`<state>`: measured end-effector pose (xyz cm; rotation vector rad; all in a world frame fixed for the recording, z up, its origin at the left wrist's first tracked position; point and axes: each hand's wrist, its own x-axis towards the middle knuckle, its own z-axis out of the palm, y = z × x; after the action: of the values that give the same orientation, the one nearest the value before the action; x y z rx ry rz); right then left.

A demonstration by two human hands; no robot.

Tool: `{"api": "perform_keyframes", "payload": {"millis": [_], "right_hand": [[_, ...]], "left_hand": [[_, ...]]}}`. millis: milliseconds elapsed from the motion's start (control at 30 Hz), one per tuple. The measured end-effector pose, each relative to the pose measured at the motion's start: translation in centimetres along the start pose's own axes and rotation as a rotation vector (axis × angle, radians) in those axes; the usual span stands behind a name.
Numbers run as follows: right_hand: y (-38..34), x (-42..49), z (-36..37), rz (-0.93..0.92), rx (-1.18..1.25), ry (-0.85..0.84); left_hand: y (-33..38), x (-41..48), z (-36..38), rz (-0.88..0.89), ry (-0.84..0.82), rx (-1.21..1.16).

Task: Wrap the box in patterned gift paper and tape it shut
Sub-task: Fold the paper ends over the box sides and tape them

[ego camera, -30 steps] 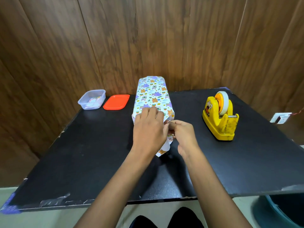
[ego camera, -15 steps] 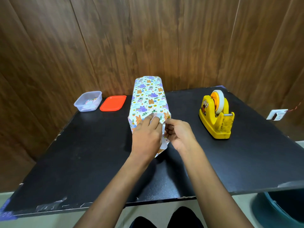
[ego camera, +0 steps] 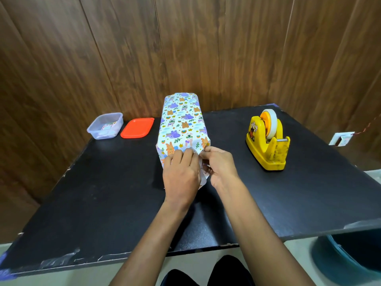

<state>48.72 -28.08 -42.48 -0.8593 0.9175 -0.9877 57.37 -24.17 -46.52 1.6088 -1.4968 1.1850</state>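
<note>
The box [ego camera: 181, 120], covered in white gift paper printed with orange and purple animals, lies lengthwise on the black table [ego camera: 103, 193], pointing away from me. My left hand [ego camera: 181, 176] lies flat over its near end, fingertips pressing the folded paper down at the top edge. My right hand [ego camera: 220, 168] is just to the right, its thumb and fingers pinching a paper flap at the near right corner. A white strip of paper shows between the two hands. The near end of the box is mostly hidden by my hands.
A yellow tape dispenser [ego camera: 266, 141] with a roll of tape stands to the right of the box. At the back left sit a clear plastic container [ego camera: 106, 125] and its red lid [ego camera: 137, 127]. A dark bin [ego camera: 350, 254] stands below the table's right front corner. Wood panelling rises behind.
My left hand has slid a little lower on the near end of the box. My right hand has moved up to the near right corner, still on the paper flap.
</note>
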Motion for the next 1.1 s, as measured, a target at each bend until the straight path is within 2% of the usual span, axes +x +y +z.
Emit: {"api": "perform_keyframes", "payload": {"millis": [167, 333, 467, 633, 867, 967, 1100], "right_hand": [[-0.4, 0.1, -0.2, 0.089, 0.087, 0.002], [-0.1, 0.0, -0.5, 0.052, 0.029, -0.090], [0.6, -0.1, -0.5, -0.015, -0.028, 0.010], [1.0, -0.2, -0.6, -0.070, -0.139, 0.053], [0.7, 0.4, 0.4, -0.142, -0.196, 0.140], [0.7, 0.3, 0.7, -0.126, -0.144, 0.129], [0.5, -0.5, 0.4, -0.055, 0.049, 0.036]], "left_hand": [[0.1, 0.0, 0.1, -0.008, 0.009, 0.030], [0.2, 0.0, 0.1, -0.027, 0.004, 0.028], [0.1, 0.0, 0.0, -0.085, 0.008, -0.012], [0.0, -0.6, 0.1, -0.146, -0.010, -0.036], [-0.3, -1.0, 0.4, -0.062, 0.006, -0.068], [-0.4, -1.0, 0.5, -0.057, -0.010, -0.057], [-0.5, -1.1, 0.5, -0.052, 0.010, -0.046]]}}
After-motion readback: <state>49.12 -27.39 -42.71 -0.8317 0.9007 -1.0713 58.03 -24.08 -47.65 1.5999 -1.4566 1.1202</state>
